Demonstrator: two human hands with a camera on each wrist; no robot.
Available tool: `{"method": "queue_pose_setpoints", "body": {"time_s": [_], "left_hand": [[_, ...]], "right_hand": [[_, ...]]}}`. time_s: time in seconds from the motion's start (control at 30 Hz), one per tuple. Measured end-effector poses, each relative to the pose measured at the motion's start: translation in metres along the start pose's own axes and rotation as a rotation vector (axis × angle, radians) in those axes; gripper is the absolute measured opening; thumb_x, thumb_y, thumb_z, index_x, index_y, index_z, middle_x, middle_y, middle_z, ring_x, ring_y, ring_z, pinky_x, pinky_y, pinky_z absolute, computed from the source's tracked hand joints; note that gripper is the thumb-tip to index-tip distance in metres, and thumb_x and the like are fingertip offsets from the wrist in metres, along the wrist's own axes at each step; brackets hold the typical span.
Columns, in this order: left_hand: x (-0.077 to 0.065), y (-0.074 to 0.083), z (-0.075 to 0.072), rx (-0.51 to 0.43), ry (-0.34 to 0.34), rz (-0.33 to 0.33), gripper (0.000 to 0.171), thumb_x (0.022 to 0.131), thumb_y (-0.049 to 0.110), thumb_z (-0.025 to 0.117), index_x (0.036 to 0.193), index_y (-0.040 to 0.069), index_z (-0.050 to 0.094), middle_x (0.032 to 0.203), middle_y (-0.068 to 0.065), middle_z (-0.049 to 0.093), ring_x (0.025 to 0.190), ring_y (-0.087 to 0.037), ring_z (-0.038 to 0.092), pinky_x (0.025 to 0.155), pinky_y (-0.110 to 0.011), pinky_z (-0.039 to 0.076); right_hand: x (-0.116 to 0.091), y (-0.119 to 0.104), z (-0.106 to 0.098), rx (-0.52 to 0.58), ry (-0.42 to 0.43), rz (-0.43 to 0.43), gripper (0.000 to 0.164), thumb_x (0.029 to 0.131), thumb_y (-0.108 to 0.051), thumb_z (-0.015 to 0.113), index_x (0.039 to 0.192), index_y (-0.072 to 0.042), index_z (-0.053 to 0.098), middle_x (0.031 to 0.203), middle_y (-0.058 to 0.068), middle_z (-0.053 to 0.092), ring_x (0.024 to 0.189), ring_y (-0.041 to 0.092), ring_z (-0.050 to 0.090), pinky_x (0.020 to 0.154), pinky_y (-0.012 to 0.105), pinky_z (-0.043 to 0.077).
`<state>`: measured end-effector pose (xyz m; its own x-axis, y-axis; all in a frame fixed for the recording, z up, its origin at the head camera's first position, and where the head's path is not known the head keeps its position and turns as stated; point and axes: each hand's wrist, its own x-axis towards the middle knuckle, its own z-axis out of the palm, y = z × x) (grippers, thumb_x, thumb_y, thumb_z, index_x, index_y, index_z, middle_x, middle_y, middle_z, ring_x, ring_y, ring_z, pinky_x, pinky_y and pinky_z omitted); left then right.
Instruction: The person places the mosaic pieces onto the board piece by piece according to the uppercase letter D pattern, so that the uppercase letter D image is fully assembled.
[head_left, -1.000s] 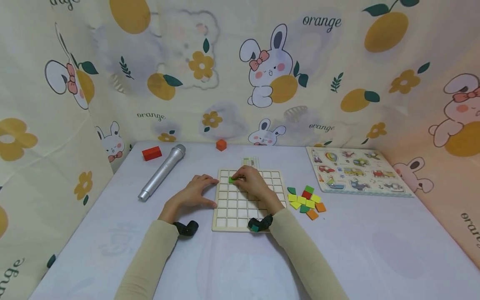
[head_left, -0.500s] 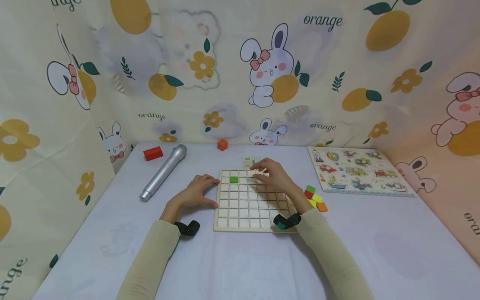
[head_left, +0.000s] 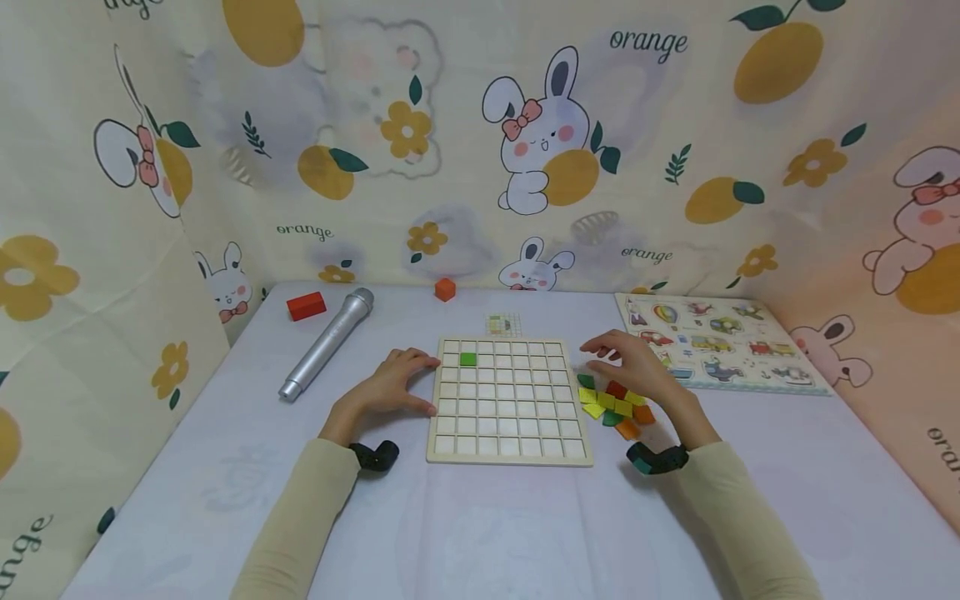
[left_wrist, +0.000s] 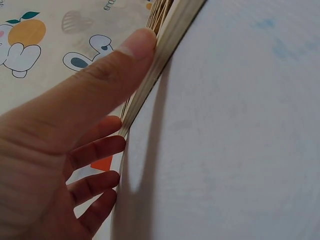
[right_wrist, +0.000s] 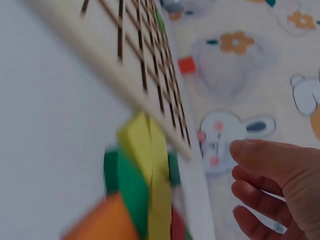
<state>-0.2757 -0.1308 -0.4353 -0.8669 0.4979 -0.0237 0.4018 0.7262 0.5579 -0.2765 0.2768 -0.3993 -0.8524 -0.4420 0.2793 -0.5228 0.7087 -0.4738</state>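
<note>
A light wooden grid board (head_left: 510, 459) lies mid-table in the head view, with one green square tile (head_left: 468, 359) in a cell near its upper left. My left hand (head_left: 386, 385) rests at the board's left edge; in the left wrist view its thumb (left_wrist: 112, 70) and fingertips touch the side. Right of the board is a pile of small tiles: yellow (head_left: 604, 401), orange, green and red. Over the pile's far side hovers my right hand (head_left: 633, 362), fingers loosely bent with nothing between them. The right wrist view shows that hand (right_wrist: 280, 175) beside the blurred tiles.
A small printed grid card (head_left: 502, 324) lies behind the board. At the back left are a silver microphone (head_left: 326, 346) and a red block (head_left: 306, 307); an orange-red block (head_left: 445, 289) stands at the back. A picture puzzle board (head_left: 720, 342) lies back right.
My right hand has let go of the green tile, leaving it in the grid, and moved right across the board to the tile pile. The left hand has stayed at the board's edge.
</note>
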Motion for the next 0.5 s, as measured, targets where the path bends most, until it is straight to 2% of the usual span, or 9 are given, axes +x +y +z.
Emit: {"method": "queue_pose_setpoints", "body": {"time_s": [0.17,0.4,0.5], "left_hand": [[0.0,0.0,-0.001,0.008,-0.004,-0.006,0.085,0.066,0.046,0.081,0.137,0.015,0.046,0.139,-0.008,0.041,0.126,-0.029,0.031,0.105,-0.05,0.027],[0.0,0.0,0.0,0.01,-0.01,-0.02,0.083,0.067,0.045,0.081,0.137,0.016,0.046,0.138,-0.007,0.041,0.126,-0.028,0.031,0.105,-0.049,0.028],[0.0,0.0,0.0,0.018,-0.012,-0.013,0.082,0.067,0.044,0.081,0.136,0.016,0.047,0.138,-0.008,0.042,0.125,-0.029,0.031,0.105,-0.049,0.028]], "right_hand": [[-0.015,0.016,-0.009,-0.016,-0.001,0.043,0.026,0.082,-0.004,0.069,0.107,-0.001,0.066,0.102,0.014,0.066,0.087,0.024,0.056,0.075,0.041,0.052],[-0.028,0.031,-0.015,-0.047,-0.039,0.145,0.025,0.082,-0.007,0.07,0.106,-0.002,0.068,0.095,0.009,0.066,0.08,0.019,0.053,0.068,0.025,0.048],[-0.032,0.039,-0.016,-0.043,-0.076,0.176,0.025,0.08,-0.008,0.071,0.105,-0.003,0.068,0.092,0.006,0.065,0.077,0.018,0.051,0.065,0.024,0.046]]}}
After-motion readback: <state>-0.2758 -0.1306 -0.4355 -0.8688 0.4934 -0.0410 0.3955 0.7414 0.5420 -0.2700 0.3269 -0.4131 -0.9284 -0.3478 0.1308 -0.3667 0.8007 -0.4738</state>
